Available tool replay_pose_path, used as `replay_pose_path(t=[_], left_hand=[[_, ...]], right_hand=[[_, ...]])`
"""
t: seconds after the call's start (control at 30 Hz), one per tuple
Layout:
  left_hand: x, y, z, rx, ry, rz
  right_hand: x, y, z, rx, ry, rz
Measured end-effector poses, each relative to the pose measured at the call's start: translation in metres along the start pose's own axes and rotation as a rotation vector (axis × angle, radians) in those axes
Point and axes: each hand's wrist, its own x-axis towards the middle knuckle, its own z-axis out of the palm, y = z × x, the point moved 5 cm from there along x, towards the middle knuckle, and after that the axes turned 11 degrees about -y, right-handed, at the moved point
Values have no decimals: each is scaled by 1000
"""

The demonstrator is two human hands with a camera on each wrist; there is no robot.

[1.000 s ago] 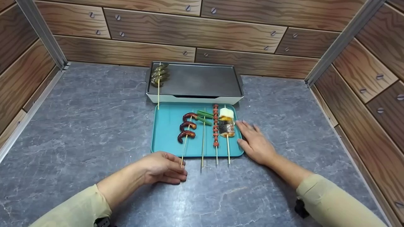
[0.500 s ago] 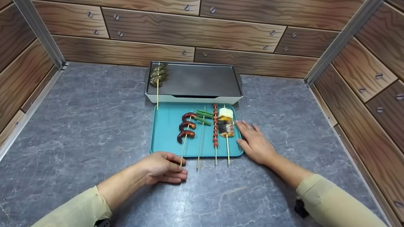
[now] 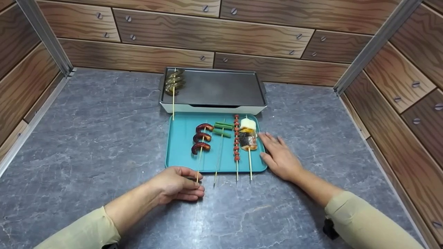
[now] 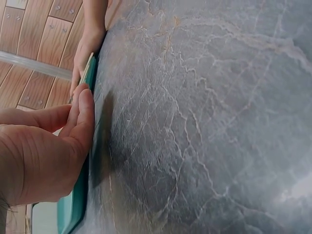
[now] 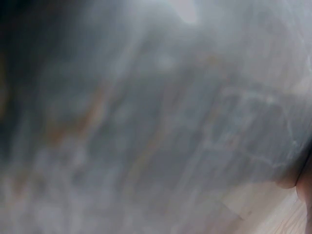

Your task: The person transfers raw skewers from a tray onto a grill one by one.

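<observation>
My left hand (image 3: 180,185) pinches the lower stick of an octopus tentacle skewer (image 3: 201,137), whose dark red curled pieces are over the turquoise tray (image 3: 180,159). In the left wrist view the curled fingers of the left hand (image 4: 48,151) hide most of that stick. Beside the tray's right edge, my right hand (image 3: 282,157) lies with fingers extended, touching the rim. Between the hands, the tray bears a green vegetable skewer (image 3: 223,129), a thin skewer of small red pieces (image 3: 236,138) and a thick skewer with white and dark-skinned chunks (image 3: 248,135).
Behind the tray stands a flat electric griddle (image 3: 221,88) with a dark plate. A skewer of glossy olive-green pieces (image 3: 175,82) lies on its left end, the stick overhanging the front. Wood-patterned walls (image 3: 214,27) enclose the grey marbled table (image 3: 114,121).
The octopus skewer has shifted a little to the left, its shadow now showing beside it. The green vegetable skewer's lower end has swung left. My right hand has stayed in place.
</observation>
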Motion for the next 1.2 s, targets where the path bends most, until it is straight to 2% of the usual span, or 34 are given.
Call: replay_pose_path(t=[0.5, 0.8, 0.97, 1.2], left_hand=[[-11, 7, 1, 16, -2, 41], [-16, 13, 6, 29, -4, 39], [-19, 22, 10, 37, -18, 60], [-21, 43, 11, 86, -10, 83]], right_hand=[[0, 2, 0, 2, 2, 6], [0, 1, -1, 7, 0, 6], [0, 1, -1, 7, -4, 10], [0, 1, -1, 10, -6, 13]])
